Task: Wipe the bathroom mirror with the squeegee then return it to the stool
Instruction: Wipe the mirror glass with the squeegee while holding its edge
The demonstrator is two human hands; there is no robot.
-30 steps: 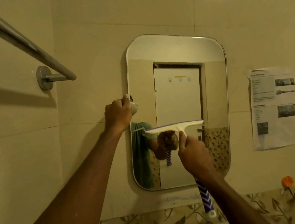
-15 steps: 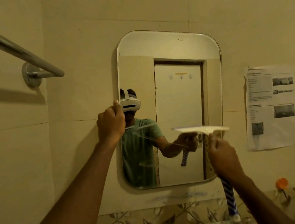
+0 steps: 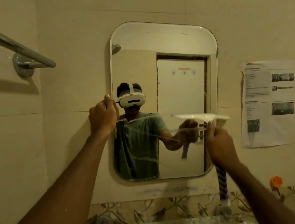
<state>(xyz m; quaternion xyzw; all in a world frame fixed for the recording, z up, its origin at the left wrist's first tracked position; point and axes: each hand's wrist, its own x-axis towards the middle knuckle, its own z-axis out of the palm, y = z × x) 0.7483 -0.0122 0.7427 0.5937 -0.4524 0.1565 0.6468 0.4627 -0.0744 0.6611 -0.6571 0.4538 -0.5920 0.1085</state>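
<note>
Bathroom, mid-wipe | white-bladed squeegee w/ blue-striped handle held at right edge of rounded wall mirror, right hand wrapped shut on handle | left hand curled on mirror's left rim | risk: streaks left if blade is tilted off glass

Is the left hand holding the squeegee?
No, the left hand grips the mirror's left edge, while the right hand holds the squeegee.

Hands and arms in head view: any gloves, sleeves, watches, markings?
Both bare. Left hand and right hand wear no gloves, and no rings show on the fingers. Forearms uncovered with no sleeves, watches or bands in view. No markings visible.
</note>
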